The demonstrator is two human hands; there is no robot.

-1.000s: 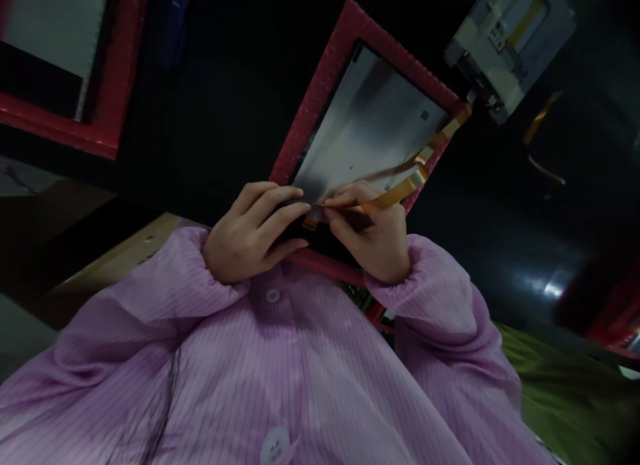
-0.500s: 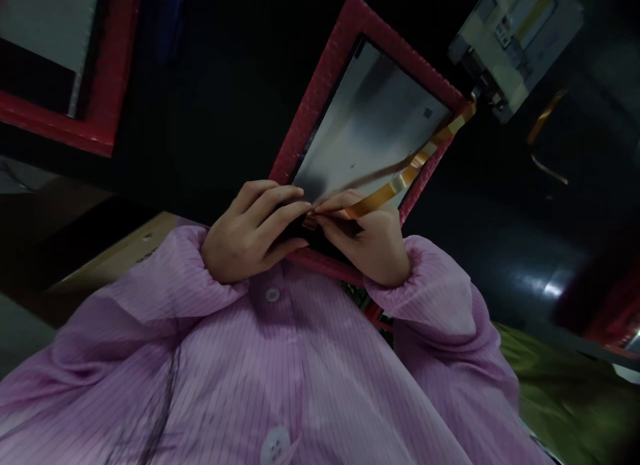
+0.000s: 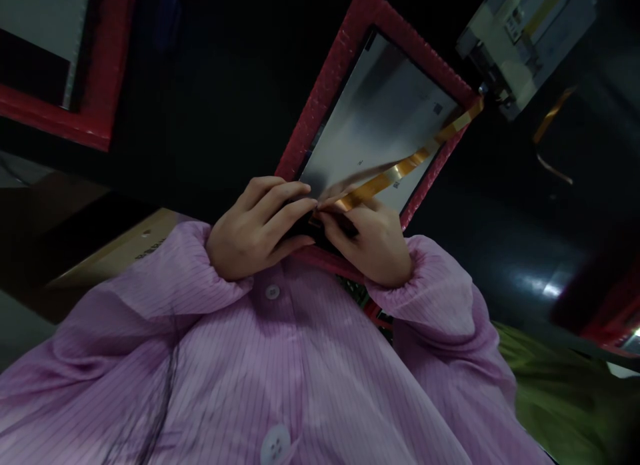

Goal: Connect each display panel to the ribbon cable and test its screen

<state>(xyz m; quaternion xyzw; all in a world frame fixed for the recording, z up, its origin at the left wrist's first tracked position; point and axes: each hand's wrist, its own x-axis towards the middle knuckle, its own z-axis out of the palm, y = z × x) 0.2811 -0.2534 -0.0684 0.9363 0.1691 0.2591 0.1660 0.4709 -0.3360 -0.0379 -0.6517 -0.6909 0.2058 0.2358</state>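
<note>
A grey display panel (image 3: pixel 380 118) lies in a red padded frame (image 3: pixel 325 85) on a dark bench, close in front of me. An orange flat ribbon cable (image 3: pixel 400 168) runs across the panel from its far right corner down to my hands. My right hand (image 3: pixel 373 241) pinches the near end of that cable with curled fingers. My left hand (image 3: pixel 257 228) rests on the panel's near edge, fingers pressed together at the cable's end. Both arms wear pink striped sleeves.
A second red frame with a grey panel (image 3: pixel 55 65) sits at the far left. A grey taped device (image 3: pixel 525 31) stands at the far right, with a loose orange cable (image 3: pixel 547 131) beside it. A cardboard piece (image 3: pixel 125 251) lies at left, green material (image 3: pixel 565 391) at lower right.
The view has shifted slightly. The ribbon cable has been drawn lower and flatter over the panel, and both hands have closed in a little tighter on its near end.
</note>
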